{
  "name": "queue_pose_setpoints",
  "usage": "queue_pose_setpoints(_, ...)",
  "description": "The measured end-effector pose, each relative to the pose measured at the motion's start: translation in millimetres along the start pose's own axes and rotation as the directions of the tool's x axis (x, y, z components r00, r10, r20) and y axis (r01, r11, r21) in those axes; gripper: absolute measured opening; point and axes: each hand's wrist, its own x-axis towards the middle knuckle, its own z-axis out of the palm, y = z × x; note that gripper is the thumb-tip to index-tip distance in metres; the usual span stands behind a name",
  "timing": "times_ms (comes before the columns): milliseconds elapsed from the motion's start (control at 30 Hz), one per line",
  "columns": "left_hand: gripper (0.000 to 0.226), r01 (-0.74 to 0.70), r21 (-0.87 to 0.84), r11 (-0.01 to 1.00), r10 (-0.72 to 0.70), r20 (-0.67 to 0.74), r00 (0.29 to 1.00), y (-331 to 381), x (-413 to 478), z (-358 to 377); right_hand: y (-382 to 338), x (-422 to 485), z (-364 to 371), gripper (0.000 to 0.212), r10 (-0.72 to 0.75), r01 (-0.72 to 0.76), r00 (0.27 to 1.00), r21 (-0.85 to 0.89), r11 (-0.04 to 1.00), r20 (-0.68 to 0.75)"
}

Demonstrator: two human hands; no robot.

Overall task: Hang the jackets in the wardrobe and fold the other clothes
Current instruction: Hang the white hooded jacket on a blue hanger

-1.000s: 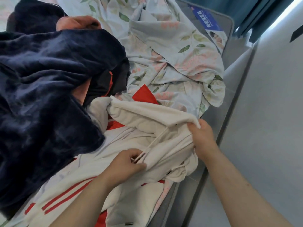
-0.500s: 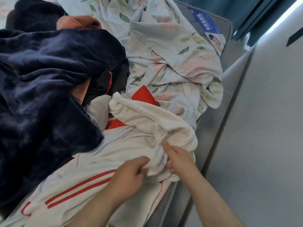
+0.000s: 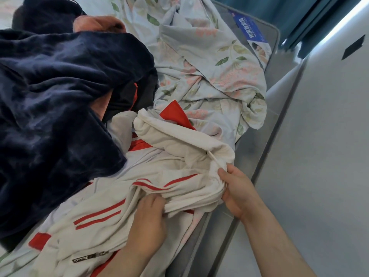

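A white hooded jacket (image 3: 111, 198) with red stripes lies crumpled along the bed's near right edge, its hood bunched toward the right. My left hand (image 3: 146, 222) grips a fold of the white fabric near the red stripes. My right hand (image 3: 237, 191) clutches the bunched hood edge, just below its white drawstring (image 3: 214, 158). A thick navy fleece garment (image 3: 52, 108) is piled to the left, partly over the jacket. A black garment with an orange stripe (image 3: 131, 94) shows under the fleece.
A floral sheet (image 3: 201, 62) is rumpled across the grey mattress (image 3: 249, 144), whose right edge runs beside the pale floor (image 3: 319, 156). A peach cloth (image 3: 97, 24) lies at the top left. Teal curtains (image 3: 299, 15) hang at the top right.
My right hand moved right and up along the hood to its edge by the drawstring. My left hand shifted down and left onto a fold near the stripes. The fabric bunched between them.
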Motion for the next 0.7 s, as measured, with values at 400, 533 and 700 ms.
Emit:
queue_pose_setpoints(400,0.017,0.488,-0.459,0.743,-0.146,0.6,0.787,35.4,13.3,-35.9,-4.9,-26.9,4.1,0.022,-0.024,0.014,0.99,0.069,0.998,0.142)
queue_pose_setpoints(533,0.04,0.546,-0.796,0.262,-0.181,0.515,0.838,60.6,50.2,-59.7,-3.6,-59.2,23.2,0.007,-0.025,0.082,0.917,-0.127,0.988,0.397)
queue_pose_setpoints(700,0.034,0.428,-0.836,0.344,-0.131,0.409,0.903,70.8,56.2,-89.1,-2.6,-98.3,44.6,0.012,0.052,0.24,0.86,-0.492,0.837,0.508)
